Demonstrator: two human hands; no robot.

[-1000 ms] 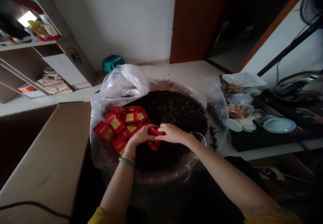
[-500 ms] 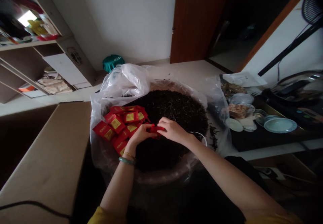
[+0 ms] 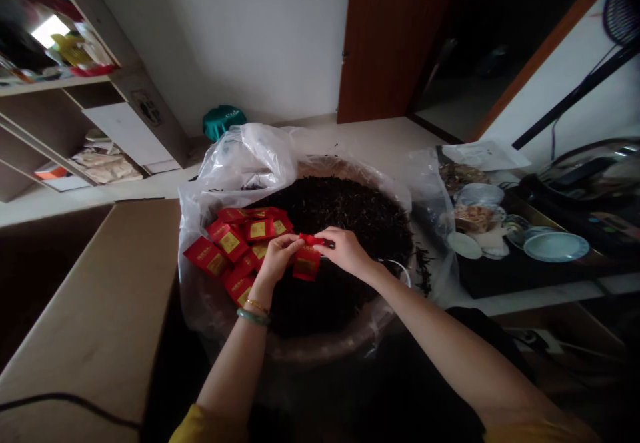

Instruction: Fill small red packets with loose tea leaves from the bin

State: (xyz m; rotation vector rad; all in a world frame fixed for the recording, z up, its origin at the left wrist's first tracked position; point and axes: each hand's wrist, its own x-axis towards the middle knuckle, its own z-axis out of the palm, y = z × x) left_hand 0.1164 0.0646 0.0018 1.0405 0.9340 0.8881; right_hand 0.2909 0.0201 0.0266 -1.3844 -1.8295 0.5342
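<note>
Right now both hands meet over the basket of loose tea (image 3: 350, 216): left hand (image 3: 277, 255) and right hand (image 3: 343, 250) each pinch the top edge of one small red packet (image 3: 307, 262), fingers closed narrow on it, the packet's body hanging below the pinch w/ its gold label facing the camera. The packet sits just above the dark leaves, near the basket's front-left part.

Progress, as I judge it: a pile of red packets (image 3: 235, 246) already lies on the leaves at the basket's left side, approx. a dozen or more, so a good share looks done. The one in hand seems to be at its top-edge stage, mouth pressed together; can't tell if it's fully closed. The basket is heaped w/ tea, so plenty of leaf is left.

Room & edges: a clear plastic liner (image 3: 240, 163) stands up crumpled around the basket's back-left rim, close behind the pile. Left of the basket runs a cardboard box (image 3: 100, 296), its flap edge near the left forearm. Right of the basket a dark table (image 3: 525, 273) carries small bowls and a plate (image 3: 555, 246), well apart from the right hand. Open space is mostly over the leaves at the basket's centre and right side.
</note>
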